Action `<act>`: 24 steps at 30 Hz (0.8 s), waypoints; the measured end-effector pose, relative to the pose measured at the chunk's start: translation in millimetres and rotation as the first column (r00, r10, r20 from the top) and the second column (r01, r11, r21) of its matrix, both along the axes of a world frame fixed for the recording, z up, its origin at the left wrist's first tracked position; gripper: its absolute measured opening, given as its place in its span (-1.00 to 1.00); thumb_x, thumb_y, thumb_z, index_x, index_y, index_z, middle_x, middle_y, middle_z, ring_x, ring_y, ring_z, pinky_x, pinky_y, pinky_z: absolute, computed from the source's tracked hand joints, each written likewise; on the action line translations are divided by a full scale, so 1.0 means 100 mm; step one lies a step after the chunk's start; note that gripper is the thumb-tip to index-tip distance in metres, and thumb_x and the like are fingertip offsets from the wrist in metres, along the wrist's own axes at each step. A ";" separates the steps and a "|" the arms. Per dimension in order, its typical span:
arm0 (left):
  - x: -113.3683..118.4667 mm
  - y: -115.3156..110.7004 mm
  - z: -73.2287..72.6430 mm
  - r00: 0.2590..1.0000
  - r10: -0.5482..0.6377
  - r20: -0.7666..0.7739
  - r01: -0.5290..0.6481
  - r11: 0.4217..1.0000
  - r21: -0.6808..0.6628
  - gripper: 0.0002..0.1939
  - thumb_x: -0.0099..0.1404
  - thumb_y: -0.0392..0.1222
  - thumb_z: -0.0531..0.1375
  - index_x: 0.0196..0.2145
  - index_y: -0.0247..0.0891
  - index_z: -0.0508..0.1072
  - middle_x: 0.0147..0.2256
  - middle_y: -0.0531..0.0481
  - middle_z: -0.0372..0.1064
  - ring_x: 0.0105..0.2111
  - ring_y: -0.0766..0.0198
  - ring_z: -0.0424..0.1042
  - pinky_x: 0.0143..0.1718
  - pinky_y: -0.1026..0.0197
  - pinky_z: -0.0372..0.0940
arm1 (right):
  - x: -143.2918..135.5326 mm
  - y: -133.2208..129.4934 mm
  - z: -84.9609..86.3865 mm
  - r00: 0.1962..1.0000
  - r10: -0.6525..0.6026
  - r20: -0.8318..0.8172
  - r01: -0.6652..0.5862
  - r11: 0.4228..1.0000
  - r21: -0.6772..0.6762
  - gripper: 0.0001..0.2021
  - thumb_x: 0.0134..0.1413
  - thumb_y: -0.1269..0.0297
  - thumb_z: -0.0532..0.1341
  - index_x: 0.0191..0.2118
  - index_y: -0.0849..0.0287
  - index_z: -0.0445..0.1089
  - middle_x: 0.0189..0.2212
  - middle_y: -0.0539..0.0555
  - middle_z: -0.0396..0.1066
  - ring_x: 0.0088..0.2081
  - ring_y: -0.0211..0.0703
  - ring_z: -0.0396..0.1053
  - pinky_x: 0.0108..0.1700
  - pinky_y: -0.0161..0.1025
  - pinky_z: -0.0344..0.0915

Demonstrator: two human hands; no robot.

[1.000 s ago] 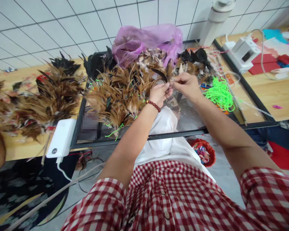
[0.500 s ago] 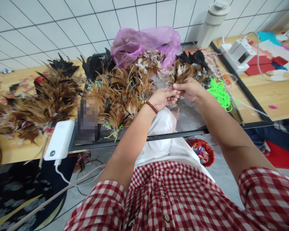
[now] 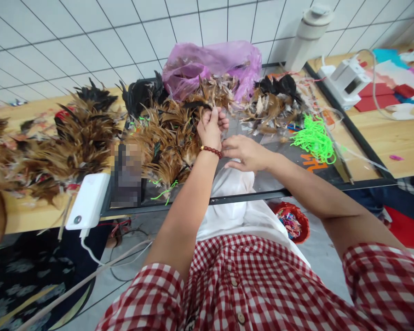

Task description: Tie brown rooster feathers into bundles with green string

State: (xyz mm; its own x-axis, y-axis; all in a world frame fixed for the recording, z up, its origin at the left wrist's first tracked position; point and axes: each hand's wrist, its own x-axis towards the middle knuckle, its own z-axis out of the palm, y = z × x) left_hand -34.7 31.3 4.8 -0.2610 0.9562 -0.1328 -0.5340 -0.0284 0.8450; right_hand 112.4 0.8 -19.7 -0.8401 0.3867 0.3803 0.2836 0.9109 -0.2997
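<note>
My left hand [image 3: 213, 126], with a red bead bracelet on its wrist, is raised over the right side of a brown feather pile [image 3: 169, 133]. Its thumb and fingers pinch the lower end of a small bunch of brown feathers [image 3: 209, 94], which partly merges with the feathers behind. Close to that wrist, my right hand [image 3: 244, 154] hovers above the dark tray [image 3: 269, 177], fingers apart and nothing in them. Loose brown and black feathers [image 3: 274, 105] lie on the tray beyond it. A tangle of bright green cords [image 3: 313, 140] rests farther right.
Against the tiled wall sits a purple plastic bag [image 3: 214, 59] of feathers, with a pale bottle [image 3: 307, 39] to its right. A white power bank [image 3: 88, 202] overhangs the left table edge. White plugs [image 3: 348, 80] and a cable occupy the right. Below stands a red basket [image 3: 301, 234].
My left hand has swung up and left with the feather bunch, away from the loose feathers on the right. The right hand has let go and moved lower, its fingers spread.
</note>
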 end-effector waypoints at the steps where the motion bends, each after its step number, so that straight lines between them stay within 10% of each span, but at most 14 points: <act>1: -0.01 0.01 -0.01 0.999 0.035 -0.017 -0.035 0.999 0.008 -0.82 0.46 -0.12 0.23 -0.31 -0.22 0.45 -0.52 0.16 0.42 -0.54 0.50 0.43 -0.41 0.45 0.30 | 0.00 0.00 -0.01 0.996 -0.005 0.086 0.000 0.998 0.063 -0.51 0.39 -0.11 0.11 0.05 0.16 0.57 0.09 0.29 0.54 0.12 0.12 0.41 0.12 0.08 0.25; 8: 0.01 0.07 -0.05 0.997 0.074 -0.013 -0.074 0.997 0.007 -0.78 0.43 -0.04 0.25 -0.32 -0.20 0.45 -0.51 0.15 0.39 -0.54 0.47 0.42 -0.44 0.40 0.27 | 0.75 0.47 -0.02 0.811 -0.585 0.009 0.580 0.806 0.114 -0.58 0.40 0.11 0.08 0.16 0.14 0.53 0.22 0.33 0.46 0.26 0.31 0.32 0.23 0.33 0.16; 13: 0.05 0.06 -0.04 0.996 0.068 -0.051 -0.069 0.998 -0.008 -0.72 0.38 0.09 0.29 -0.29 -0.18 0.49 -0.49 0.13 0.43 -0.50 0.45 0.45 -0.42 0.39 0.27 | 0.61 -0.27 0.05 0.980 -0.197 -0.025 0.197 0.980 -0.019 -0.35 0.41 -0.07 0.12 0.48 0.07 0.18 0.45 0.27 0.21 0.46 0.13 0.18 0.42 0.21 0.19; 17: 0.05 0.05 0.01 0.994 0.087 -0.066 -0.086 0.996 0.019 -0.71 0.38 0.11 0.29 -0.30 -0.16 0.50 -0.50 0.14 0.42 -0.52 0.46 0.44 -0.44 0.40 0.28 | 0.09 -0.95 -0.07 0.966 0.196 0.169 -0.167 0.971 -0.169 -0.23 0.39 -0.10 0.16 0.52 0.24 0.08 0.48 0.34 0.11 0.54 0.06 0.01 0.55 0.10 0.00; 24: 0.05 0.04 0.01 0.991 0.088 -0.099 -0.087 0.996 0.012 -0.71 0.37 0.10 0.29 -0.32 -0.18 0.49 -0.49 0.14 0.42 -0.52 0.46 0.46 -0.42 0.40 0.30 | 0.33 -0.10 -0.27 0.984 -0.026 0.176 0.058 0.982 -0.179 -0.19 0.34 -0.22 0.14 0.48 0.26 0.17 0.48 0.43 0.07 0.52 0.22 0.05 0.51 0.33 -0.03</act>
